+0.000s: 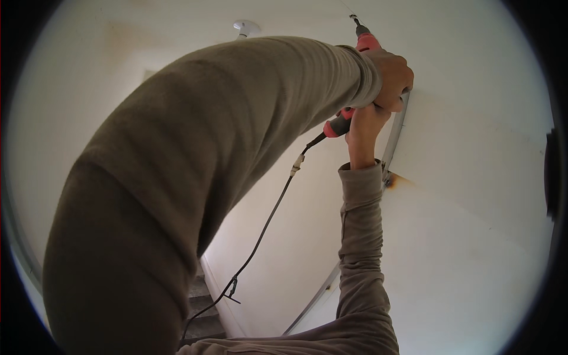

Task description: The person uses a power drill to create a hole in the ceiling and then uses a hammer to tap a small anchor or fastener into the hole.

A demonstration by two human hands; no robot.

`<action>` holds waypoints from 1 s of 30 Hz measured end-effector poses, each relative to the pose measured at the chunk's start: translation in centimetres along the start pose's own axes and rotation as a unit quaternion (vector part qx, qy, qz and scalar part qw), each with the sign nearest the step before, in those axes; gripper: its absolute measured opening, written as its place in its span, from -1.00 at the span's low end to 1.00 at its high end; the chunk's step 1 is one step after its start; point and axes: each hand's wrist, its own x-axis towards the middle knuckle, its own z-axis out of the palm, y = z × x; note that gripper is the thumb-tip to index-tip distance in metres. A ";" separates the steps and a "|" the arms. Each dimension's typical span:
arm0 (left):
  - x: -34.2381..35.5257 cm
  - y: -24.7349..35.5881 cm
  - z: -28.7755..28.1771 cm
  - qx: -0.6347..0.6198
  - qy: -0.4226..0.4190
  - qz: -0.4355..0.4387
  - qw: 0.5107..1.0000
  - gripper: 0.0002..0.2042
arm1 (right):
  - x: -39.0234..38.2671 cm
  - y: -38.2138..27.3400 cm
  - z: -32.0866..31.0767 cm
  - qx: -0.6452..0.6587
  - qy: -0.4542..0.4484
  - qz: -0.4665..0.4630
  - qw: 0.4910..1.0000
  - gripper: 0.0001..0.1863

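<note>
A red and black power drill point(367, 42) is held up overhead with both my hands. My left hand point(393, 77) is closed around its body, behind the chuck. Below it, my right hand point(365, 131) is wrapped round the rear part, close against the left. The drill's dark bit point(355, 20) points up and meets the white surface at a small dark mark; how deep it sits I cannot tell. A black power cord point(260, 236) runs down from the drill's rear end through a pale plug joint point(297, 165). My left sleeve hides part of the drill.
A white round lamp holder point(245, 27) hangs at the upper left. Grey trunking point(395, 133) runs along the wall behind my right hand, with a brown scorch stain point(400, 181) beside it. Dark stair steps point(204, 307) lie below. A dark object point(552, 174) stands at the right edge.
</note>
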 end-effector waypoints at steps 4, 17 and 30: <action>-0.5 0.1 -0.4 -0.021 0.015 0.010 1.000 -0.77 | 0.3 -0.5 -0.5 -0.065 -0.039 0.042 0.996 -0.46; -1.2 -1.4 1.0 -0.072 0.028 0.029 0.997 -0.79 | -0.6 0.1 0.5 -0.105 -0.016 -0.022 0.994 -0.43; -2.5 -1.2 0.0 -0.085 0.029 0.027 0.996 -0.78 | -0.2 1.1 -0.2 -0.118 0.000 -0.027 0.993 -0.61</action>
